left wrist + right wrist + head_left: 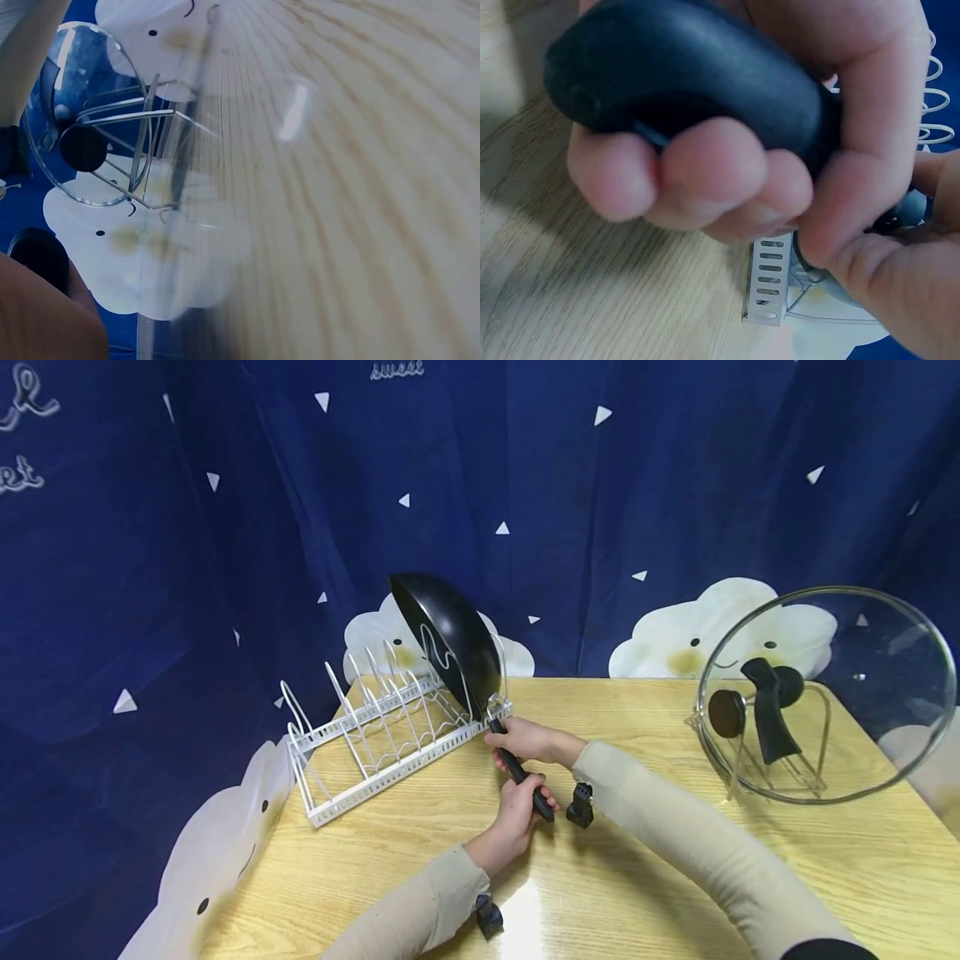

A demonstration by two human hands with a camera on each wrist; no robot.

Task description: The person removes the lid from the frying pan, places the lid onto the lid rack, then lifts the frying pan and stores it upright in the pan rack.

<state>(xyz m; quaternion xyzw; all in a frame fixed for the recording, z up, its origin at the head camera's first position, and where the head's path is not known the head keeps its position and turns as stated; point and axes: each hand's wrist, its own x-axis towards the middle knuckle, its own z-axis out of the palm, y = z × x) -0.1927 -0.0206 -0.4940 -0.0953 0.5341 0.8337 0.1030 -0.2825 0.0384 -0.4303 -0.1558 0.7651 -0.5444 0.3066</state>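
A black wok [457, 627] stands on its side among the wires at the right end of a white wire rack [390, 768], its handle pointing toward me. My left hand [517, 806] grips the black handle [690, 67] close to its free end, fingers curled round it in the right wrist view. Nearer the wok body, my right hand [525, 741] holds the same handle, thumb and fingers around it. The handle's end shows at the lower left of the left wrist view, beside part of the left hand [45, 319].
On the right of the wooden table [637, 877], a large glass lid [877, 693] leans in a metal wire stand [827, 727]. A dark blue curtain [555, 527] with white cloud shapes hangs behind and to the left.
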